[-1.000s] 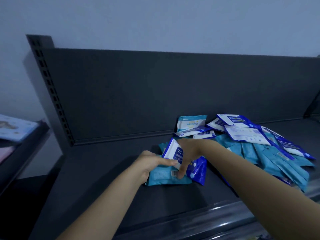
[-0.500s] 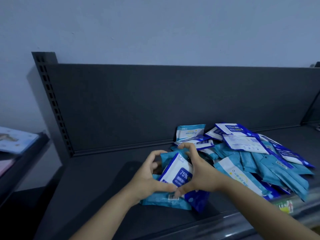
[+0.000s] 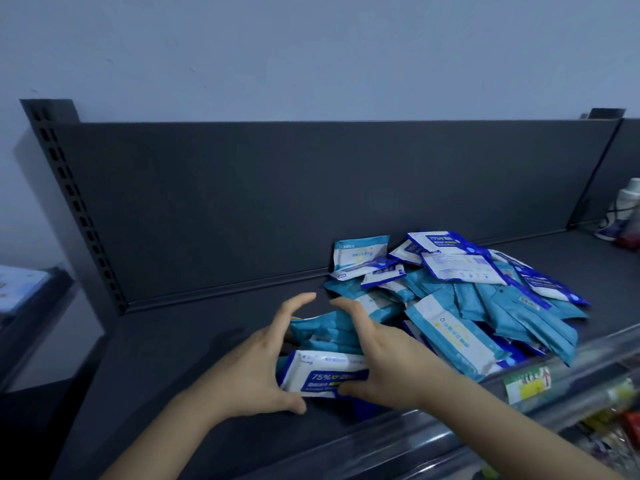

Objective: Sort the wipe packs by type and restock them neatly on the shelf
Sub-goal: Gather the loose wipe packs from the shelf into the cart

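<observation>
A white and dark-blue alcohol wipe pack (image 3: 320,372) marked 75% lies near the front of the dark shelf (image 3: 194,344). My left hand (image 3: 256,368) cups its left end, thumb curled under the front edge. My right hand (image 3: 388,362) cups the right end, thumb laid on the label. The index fingers of both hands reach back around a teal wipe pack (image 3: 322,330) lying just behind it. To the right sprawls a loose pile of wipe packs (image 3: 485,299), teal ones and white-and-blue ones mixed together.
The shelf's back panel (image 3: 311,202) rises behind, with a slotted upright (image 3: 79,209) at its left end. A clear price rail with a green label (image 3: 528,384) runs along the front edge. Bottles (image 3: 623,216) stand at the far right. Another shelf (image 3: 31,292) sits left.
The 75% pack has come down from tilted to lying flat nearer the front edge, still between both hands. The teal pack now shows behind it. The view has shifted, showing more to the right.
</observation>
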The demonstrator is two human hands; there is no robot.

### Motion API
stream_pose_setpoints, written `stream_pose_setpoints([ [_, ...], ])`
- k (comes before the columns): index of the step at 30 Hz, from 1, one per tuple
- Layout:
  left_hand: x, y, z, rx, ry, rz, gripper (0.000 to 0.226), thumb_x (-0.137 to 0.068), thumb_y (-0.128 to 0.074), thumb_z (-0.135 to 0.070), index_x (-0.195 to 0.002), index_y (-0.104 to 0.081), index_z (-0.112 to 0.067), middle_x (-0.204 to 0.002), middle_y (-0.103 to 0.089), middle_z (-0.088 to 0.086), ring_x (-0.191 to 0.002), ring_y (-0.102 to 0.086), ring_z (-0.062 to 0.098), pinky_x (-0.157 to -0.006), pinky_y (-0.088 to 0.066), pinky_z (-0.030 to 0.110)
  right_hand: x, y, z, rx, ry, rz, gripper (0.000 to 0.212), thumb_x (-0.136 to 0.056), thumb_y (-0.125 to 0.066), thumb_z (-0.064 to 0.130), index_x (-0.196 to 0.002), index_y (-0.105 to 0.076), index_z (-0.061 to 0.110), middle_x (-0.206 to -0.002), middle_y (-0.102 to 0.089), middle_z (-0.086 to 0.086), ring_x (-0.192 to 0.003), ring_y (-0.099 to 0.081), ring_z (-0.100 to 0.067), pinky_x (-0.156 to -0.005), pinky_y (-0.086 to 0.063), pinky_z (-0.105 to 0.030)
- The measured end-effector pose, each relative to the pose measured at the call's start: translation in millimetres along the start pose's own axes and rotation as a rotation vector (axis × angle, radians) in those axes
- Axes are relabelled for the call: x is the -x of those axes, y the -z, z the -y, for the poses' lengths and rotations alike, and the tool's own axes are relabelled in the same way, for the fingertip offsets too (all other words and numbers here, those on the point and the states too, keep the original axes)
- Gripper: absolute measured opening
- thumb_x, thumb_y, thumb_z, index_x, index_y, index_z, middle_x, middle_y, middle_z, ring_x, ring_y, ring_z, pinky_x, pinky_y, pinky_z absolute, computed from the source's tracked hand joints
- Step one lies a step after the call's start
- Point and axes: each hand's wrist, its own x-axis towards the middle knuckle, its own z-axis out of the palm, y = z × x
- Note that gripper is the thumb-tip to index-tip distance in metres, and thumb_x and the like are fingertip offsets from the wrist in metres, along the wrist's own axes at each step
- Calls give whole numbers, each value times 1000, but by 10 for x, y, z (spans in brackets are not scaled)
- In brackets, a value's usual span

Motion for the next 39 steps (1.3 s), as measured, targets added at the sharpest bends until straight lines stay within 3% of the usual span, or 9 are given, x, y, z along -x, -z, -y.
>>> stream_pose_setpoints([
  [3,68,60,83,-31,43,7,129,-48,-90,-44,-129,7,-69,-129,-36,-34,-112,-47,-7,-99,-42,24,-24,-79,39,52,5,-13,107,-68,-79,49,-139,0,37,-118,-63,2,-100,-61,-20,-83,-48,-32],
  [6,103,67,163,33,64,-28,120,-48,-90,-44,-128,-4,-70,-125,-43,-31,-110,-52,-4,-98,-44,25,-56,-36,34,80,13,40,97,-62,-81,53,-136,-21,36,-121,-59,10,-106,-58,-12,-85,-45,-27],
  [10,84,-70,242,242,61,-143,95,-42,-94,-31,-120,-46,-56,-119,-58,-21,-105,-59,-1,-91,-51,27,-42,40,-152,-306,-42,109,79,-55,-89,36,-121,-45,42,-111,-63,24,-103,-58,4,-87,-49,-21],
  [14,51,-184,332,475,92,-280,89,-31,-97,-31,-113,-61,-37,-118,-65,-15,-113,-59,3,-93,-52,31,-4,5,-284,-631,-91,93,62,-62,-89,10,-113,-61,31,-107,-70,19,-98,-66,-1,-79,-51,-17],
  [19,13,-261,368,682,156,-337,93,-34,-97,-2,-117,-62,-27,-119,-66,-8,-110,-61,2,-85,-54,24,-6,-80,-345,-765,-100,46,57,-65,-86,1,-114,-62,19,-107,-72,9,-99,-67,-7,-77,-52,-19],
  [23,-72,-266,327,683,100,-114,74,-53,-88,9,-118,-60,-9,-112,-70,9,-101,-68,22,-80,-55,29,-22,-210,-269,-739,-108,-11,62,-61,-88,3,-115,-63,20,-107,-72,6,-98,-68,-10,-81,-54,-25],
  [25,-118,-266,261,661,69,-96,66,-58,-85,12,-117,-60,-5,-109,-71,11,-100,-68,29,-81,-55,32,-6,-233,-238,-703,-98,-65,60,-62,-87,7,-116,-63,19,-107,-71,6,-100,-67,-11,-87,-55,-32],
  [34,-440,-156,-837,543,-278,-186,72,-45,-90,-1,-109,-64,-22,-99,-74,0,-88,-71,14,-73,-55,20,703,535,-357,-701,-104,-459,61,-67,-84,0,-120,-57,15,-114,-67,9,-106,-65,-7,-87,-52,-23],
  [39,-674,-691,-1549,687,-342,-14,76,-39,-89,1,-106,-67,-29,-97,-75,1,-86,-72,15,-69,-57,23,1506,906,-713,-705,-266,-537,70,-66,-85,-1,-125,-53,17,-119,-66,1,-108,-65,-15,-91,-54,-38],
])
